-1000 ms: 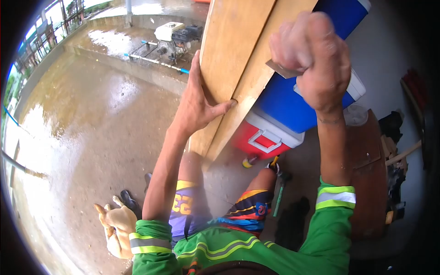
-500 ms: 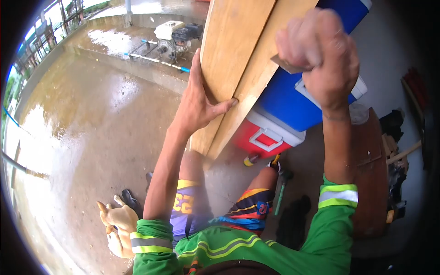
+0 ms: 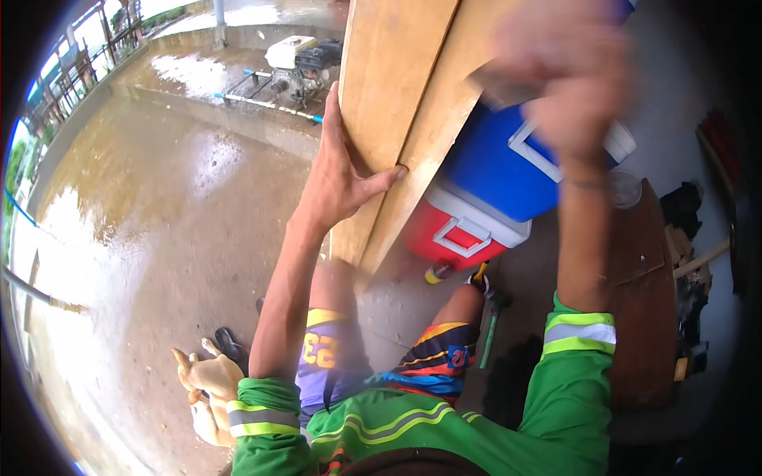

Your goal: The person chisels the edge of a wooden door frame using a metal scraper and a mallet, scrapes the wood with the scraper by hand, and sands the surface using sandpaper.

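Observation:
A long wooden board (image 3: 390, 87) leans upright before me, a dark groove running along its length. My left hand (image 3: 343, 178) grips its left side, the thumb pressed on the face near the groove and the fingers along the edge. At the board's right edge, my right hand (image 3: 567, 71) is closed and smeared by motion. Out of its fingers sticks a flat brown-grey piece of what looks like sandpaper (image 3: 502, 86), close to the wood. The board's top runs out of view.
Right of the board are a blue cooler (image 3: 496, 170) and a red cooler (image 3: 425, 230) with white trim. A green-handled hammer (image 3: 490, 337) and a small bottle (image 3: 436, 274) are near my foot. A dog (image 3: 210, 381) lies left; an engine (image 3: 298, 67) stands beyond on wet concrete.
My right hand has shifted slightly at the board's right edge and is more blurred, still with the flat piece. My left hand keeps its hold; the view has shifted slightly.

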